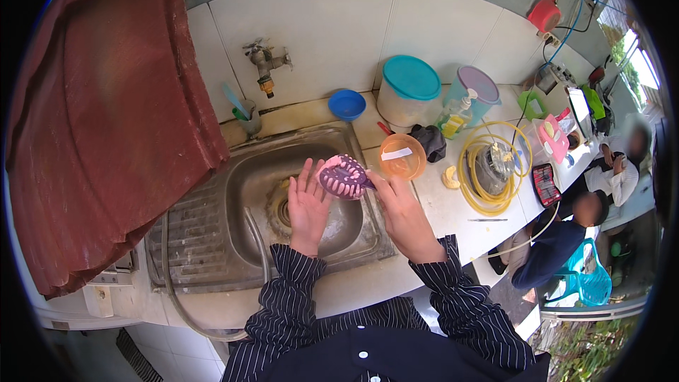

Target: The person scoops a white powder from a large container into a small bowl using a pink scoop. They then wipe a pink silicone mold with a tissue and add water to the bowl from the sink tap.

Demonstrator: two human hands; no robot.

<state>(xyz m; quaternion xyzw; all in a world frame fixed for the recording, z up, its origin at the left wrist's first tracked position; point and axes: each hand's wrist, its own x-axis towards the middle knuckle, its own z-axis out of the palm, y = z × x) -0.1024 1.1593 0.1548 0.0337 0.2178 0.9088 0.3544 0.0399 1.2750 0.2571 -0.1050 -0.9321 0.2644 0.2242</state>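
My right hand (407,213) pinches the handle of a purple perforated dental impression tray (344,177). Pink set material pokes through the tray's holes and bulges at its left edge. My left hand (309,209) is open, palm up with fingers stretched, right beside the tray's left edge; whether they touch is hard to tell. Both hands are over the steel sink (244,170), whose drain (281,211) has yellowish residue around it. An orange bowl (403,168) with a white strip in it stands just beyond my right hand.
A grey hose (254,237) loops over the sink's front edge. Behind stand a blue bowl (346,105), a teal-lidded bucket (410,79) and a soap bottle (456,114). To the right lie a coiled yellow hose (467,187) and a tool case (546,184). A red sheet (106,120) hangs at left. Two people sit at right.
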